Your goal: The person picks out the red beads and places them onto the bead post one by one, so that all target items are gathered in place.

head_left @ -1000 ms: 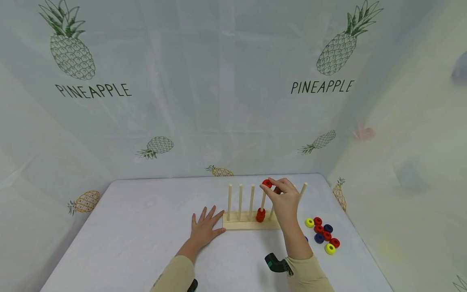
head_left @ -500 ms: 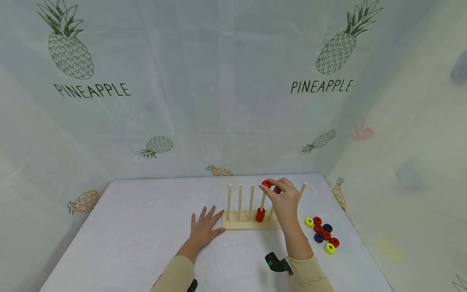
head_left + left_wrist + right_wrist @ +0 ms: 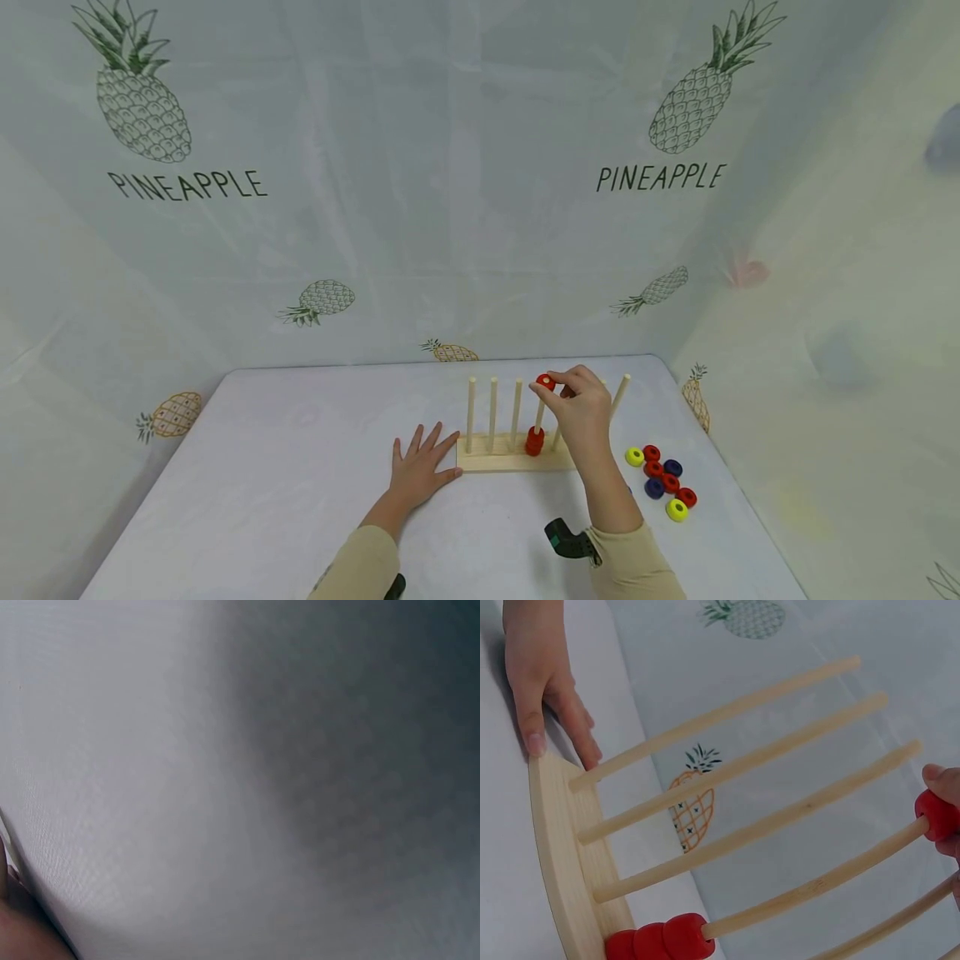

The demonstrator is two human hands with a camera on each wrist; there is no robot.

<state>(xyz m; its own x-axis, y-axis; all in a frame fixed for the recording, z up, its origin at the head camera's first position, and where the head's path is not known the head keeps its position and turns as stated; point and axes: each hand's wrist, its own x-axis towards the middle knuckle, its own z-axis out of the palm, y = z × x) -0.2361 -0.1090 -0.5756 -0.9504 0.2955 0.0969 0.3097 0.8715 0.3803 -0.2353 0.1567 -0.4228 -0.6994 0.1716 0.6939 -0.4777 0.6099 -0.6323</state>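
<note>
A wooden peg stand (image 3: 487,465) with a row of upright pegs sits on the table. My right hand (image 3: 587,421) pinches a red bead (image 3: 545,382) between thumb and fingers. In the right wrist view that bead (image 3: 934,815) is at the tip of a peg, whose end shows in its hole from the head view. Three red beads (image 3: 660,941) are stacked at the foot of the same peg. Spread and straight, the fingers of my left hand (image 3: 417,471) touch the stand's left end. Only a sliver of that hand (image 3: 26,930) enters the blurred left wrist view.
Several loose beads (image 3: 653,470) in red, yellow and dark blue lie to the right of the stand. Another dark one is mostly hidden by my right forearm. A pineapple-print cloth (image 3: 480,208) hangs behind the white table (image 3: 300,483).
My right hand has shifted slightly left, and the red bead now shows the peg's tip in its hole. The left hand keeps its place at the stand.
</note>
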